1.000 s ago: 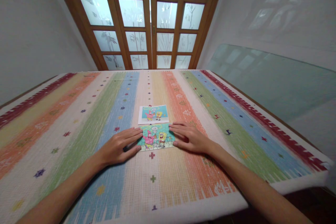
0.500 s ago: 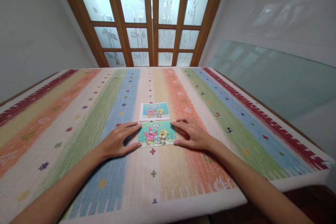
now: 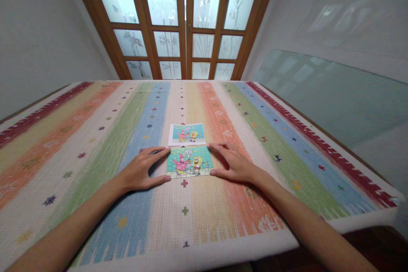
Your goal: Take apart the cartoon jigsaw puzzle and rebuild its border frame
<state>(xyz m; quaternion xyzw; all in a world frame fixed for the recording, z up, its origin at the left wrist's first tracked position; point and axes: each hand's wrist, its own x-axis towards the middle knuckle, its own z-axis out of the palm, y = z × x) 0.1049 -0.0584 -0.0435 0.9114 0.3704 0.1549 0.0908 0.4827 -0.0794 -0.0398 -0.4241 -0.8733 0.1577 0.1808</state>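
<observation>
A jigsaw puzzle (image 3: 189, 162), its pieces fitted into a rectangle, lies flat on the striped tablecloth. Pink, white and yellow cartoon figures stand on its teal background. Just beyond it is a printed picture card (image 3: 188, 135) with the same scene and a white border. My left hand (image 3: 140, 171) rests at the puzzle's left side, index finger by the upper corner and thumb by the lower one. My right hand (image 3: 234, 163) mirrors it on the right side. Both hands have thumb and fingers spread apart, their tips at or touching the puzzle's edge.
The striped tablecloth (image 3: 178, 229) covers the table and hangs over its near edge. Wooden doors with frosted panes (image 3: 167, 44) stand behind the far edge. A greenish glass panel (image 3: 318, 93) leans along the right wall.
The view has shifted slightly. Both hands keep their places at the puzzle's sides, and the puzzle and card show no clear movement on the cloth.
</observation>
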